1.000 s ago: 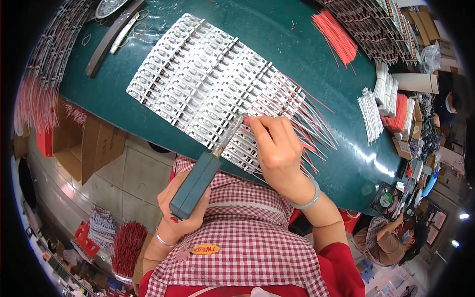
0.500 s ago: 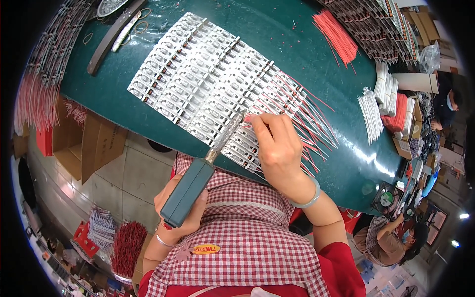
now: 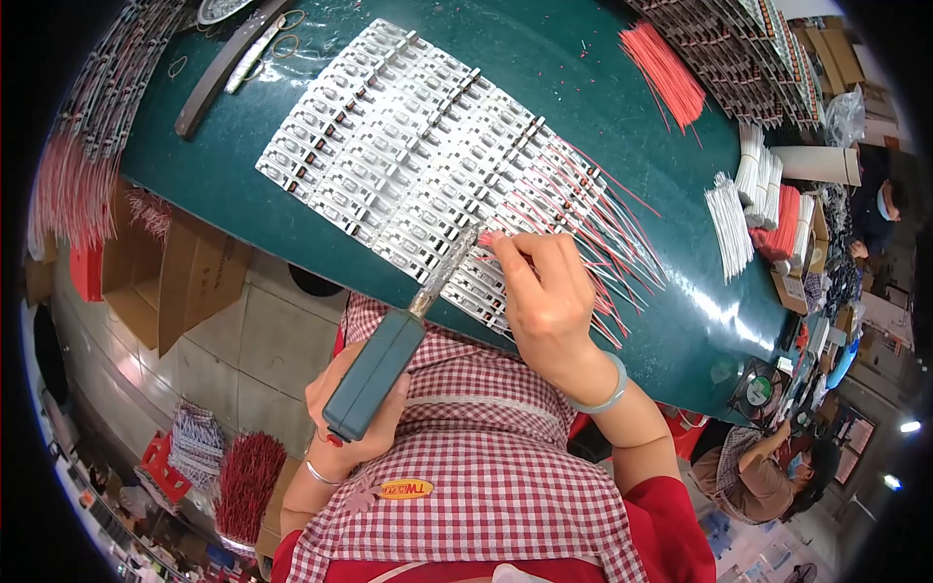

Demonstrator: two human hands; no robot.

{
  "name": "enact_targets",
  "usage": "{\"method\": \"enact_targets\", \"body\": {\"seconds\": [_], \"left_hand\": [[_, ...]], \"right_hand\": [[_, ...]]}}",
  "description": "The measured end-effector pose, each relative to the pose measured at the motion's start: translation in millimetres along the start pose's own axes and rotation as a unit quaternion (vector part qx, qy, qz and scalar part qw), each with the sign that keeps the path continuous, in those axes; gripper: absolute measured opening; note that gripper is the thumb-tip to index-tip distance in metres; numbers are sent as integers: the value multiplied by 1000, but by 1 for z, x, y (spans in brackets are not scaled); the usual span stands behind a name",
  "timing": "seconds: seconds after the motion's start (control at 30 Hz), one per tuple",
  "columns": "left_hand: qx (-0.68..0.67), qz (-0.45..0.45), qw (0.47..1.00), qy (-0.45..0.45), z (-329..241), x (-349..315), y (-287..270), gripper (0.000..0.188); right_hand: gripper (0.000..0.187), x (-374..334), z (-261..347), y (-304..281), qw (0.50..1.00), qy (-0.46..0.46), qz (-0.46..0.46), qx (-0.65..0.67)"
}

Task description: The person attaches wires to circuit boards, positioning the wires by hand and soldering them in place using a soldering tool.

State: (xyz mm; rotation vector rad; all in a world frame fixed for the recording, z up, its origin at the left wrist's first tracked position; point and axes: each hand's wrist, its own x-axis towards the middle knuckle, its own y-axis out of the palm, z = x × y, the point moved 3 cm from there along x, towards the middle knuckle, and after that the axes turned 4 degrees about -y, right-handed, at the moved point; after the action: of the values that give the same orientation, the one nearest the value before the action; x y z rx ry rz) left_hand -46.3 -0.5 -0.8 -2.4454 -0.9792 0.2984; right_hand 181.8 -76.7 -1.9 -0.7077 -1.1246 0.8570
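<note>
My left hand (image 3: pixel 355 428) is wrapped round the green handle of a soldering iron (image 3: pixel 374 374). The iron's long metal barrel slants up and right over a panel of white module strips (image 3: pixel 418 146) on the table, its tip close to my right fingertips. My right hand (image 3: pixel 546 291) pinches the end of a red wire (image 3: pixel 485 237) at the panel's surface; my fingers partly hide the contact point. Several red and white wires (image 3: pixel 622 243) fan out from the panel's right side, beyond my right hand.
The green table (image 3: pixel 292 243) carries a bundle of red wires (image 3: pixel 666 78) at the back and white wire bundles (image 3: pixel 727 225) at the right. A dark curved bar (image 3: pixel 219 83) lies far left. Stacked wired strips (image 3: pixel 739 49) rise back right. A small fan (image 3: pixel 758 391) and a co-worker (image 3: pixel 768 471) are right.
The view has shifted slightly, so the panel appears a little farther right. Both hands stay in nearly the same place, with the iron tip still beside my right fingertips.
</note>
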Motion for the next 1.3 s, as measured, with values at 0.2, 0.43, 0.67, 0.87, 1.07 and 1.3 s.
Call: {"method": "enact_targets", "body": {"seconds": [0.2,0.43,0.67,0.87,1.07,1.3], "left_hand": [[-22,-2,1000,-5,-10,10,0,23],[-40,3,998,-43,-8,9,0,22],[-25,-17,1000,-2,9,-12,1,24],[-19,-23,999,-18,11,-18,1,25],[-10,-15,1000,-24,15,-23,-1,23],[8,-16,1000,23,-3,-6,-5,22]], "right_hand": [[37,1,1,0,1000,5,15,-9],[37,2,3,0,1000,0,25,-16],[37,4,4,-1,999,-6,27,-24],[35,0,4,0,1000,-1,14,-27],[36,-4,12,-1,1000,-2,-7,4],[35,-4,14,2,1000,-6,0,-7]]}}
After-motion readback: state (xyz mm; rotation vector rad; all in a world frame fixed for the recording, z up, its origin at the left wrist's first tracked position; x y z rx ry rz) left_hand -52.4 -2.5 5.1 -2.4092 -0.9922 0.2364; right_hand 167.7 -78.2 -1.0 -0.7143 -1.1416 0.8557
